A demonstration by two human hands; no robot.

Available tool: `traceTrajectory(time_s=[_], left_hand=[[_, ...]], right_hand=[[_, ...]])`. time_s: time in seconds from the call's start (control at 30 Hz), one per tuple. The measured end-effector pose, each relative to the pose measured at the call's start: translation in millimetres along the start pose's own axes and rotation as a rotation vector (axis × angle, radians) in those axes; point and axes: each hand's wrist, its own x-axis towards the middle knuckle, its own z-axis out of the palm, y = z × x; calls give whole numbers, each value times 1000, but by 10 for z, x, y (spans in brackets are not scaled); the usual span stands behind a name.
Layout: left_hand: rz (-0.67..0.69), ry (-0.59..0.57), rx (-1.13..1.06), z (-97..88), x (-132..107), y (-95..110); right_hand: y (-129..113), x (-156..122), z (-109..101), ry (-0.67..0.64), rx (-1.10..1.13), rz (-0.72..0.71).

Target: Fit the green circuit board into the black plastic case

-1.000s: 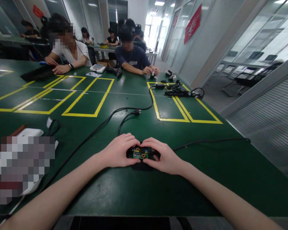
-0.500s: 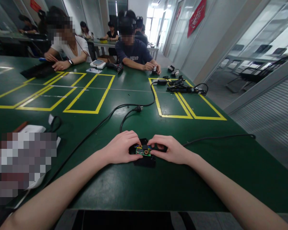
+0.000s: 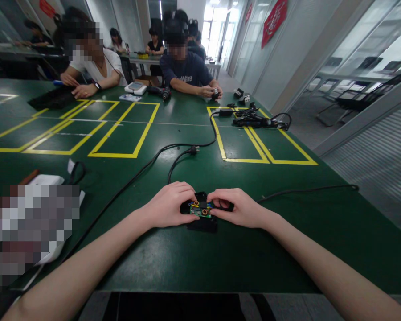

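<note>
Both hands grip a small green circuit board (image 3: 199, 212) with copper coils and coloured wires. My left hand (image 3: 171, 205) pinches its left end between thumb and fingers. At the right end, my right hand (image 3: 235, 207) does the same with thumb and index finger, the other fingers curled. Beneath and around the board lies a black plastic casing (image 3: 202, 225), partly hidden by the board and my fingers. A black cable with a plug (image 3: 193, 150) runs back from beside my left hand. Another black cable (image 3: 307, 189) leads off to the right of my right hand.
Yellow tape rectangles (image 3: 113, 155) mark the green table (image 3: 147, 263). Black power adapters with cables (image 3: 255, 118) lie at the back right. A power drill (image 3: 163, 92) rests near the far edge. Two co-workers sit across, one handling a small black part (image 3: 215, 94).
My hands and the board stay nearly in place, with only a tiny shift. Across the table, the co-worker's small part has tilted in their hands.
</note>
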Motion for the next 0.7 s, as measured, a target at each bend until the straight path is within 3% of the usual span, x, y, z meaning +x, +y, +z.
traceTrajectory(time_s=[0.7], left_hand=[[13,24,43,16,-23,-40]], right_hand=[[18,-11,-14,26,-63,5]])
